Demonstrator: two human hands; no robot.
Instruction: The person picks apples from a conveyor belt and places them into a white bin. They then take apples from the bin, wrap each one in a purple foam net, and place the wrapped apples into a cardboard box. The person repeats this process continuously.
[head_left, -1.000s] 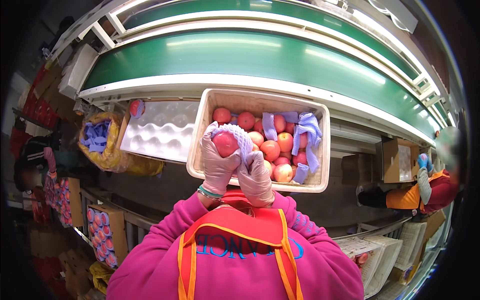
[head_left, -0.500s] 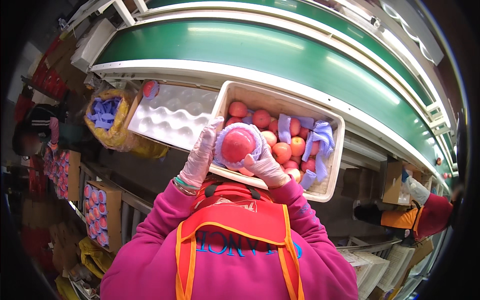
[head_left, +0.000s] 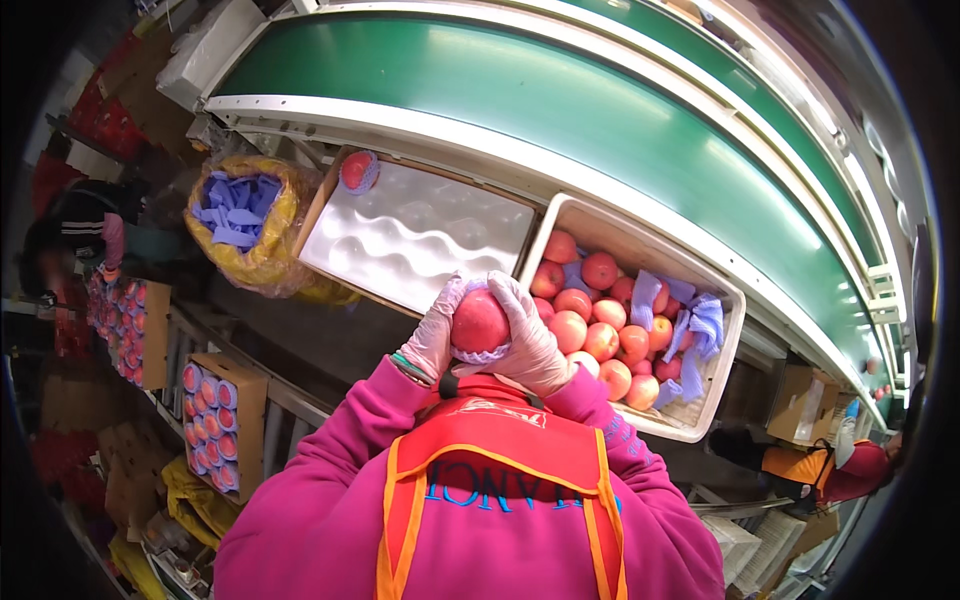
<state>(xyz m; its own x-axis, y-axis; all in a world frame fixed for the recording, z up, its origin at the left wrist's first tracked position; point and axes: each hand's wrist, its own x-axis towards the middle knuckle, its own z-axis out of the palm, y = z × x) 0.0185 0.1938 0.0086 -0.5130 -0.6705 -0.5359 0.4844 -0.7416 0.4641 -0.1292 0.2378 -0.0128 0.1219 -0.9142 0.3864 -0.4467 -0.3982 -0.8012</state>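
Note:
A red apple point(head_left: 480, 322) sits between my gloved hands in front of my chest, a lilac foam net around its lower part and side. My left hand point(head_left: 436, 335) is closed on its left side, my right hand point(head_left: 530, 345) on its right, with fingers wrapped over the net. Just beyond lies a white moulded tray point(head_left: 415, 235) in a cardboard box, one netted apple point(head_left: 358, 172) in its far left corner. To the right, a white crate point(head_left: 728, 375) holds several loose apples point(head_left: 600, 340) and lilac foam nets point(head_left: 706, 325).
A yellow bag point(head_left: 262, 268) of lilac nets stands left of the tray. Beyond runs a green conveyor belt point(head_left: 520, 95) with white rails. Boxes of netted apples point(head_left: 210, 425) stand at the left. Co-workers are at the far left and the right point(head_left: 860, 470).
My view has shifted, so tray and crate appear farther right. The apple is closer to my chest, and my left fingers, stretched out before, now curl around it.

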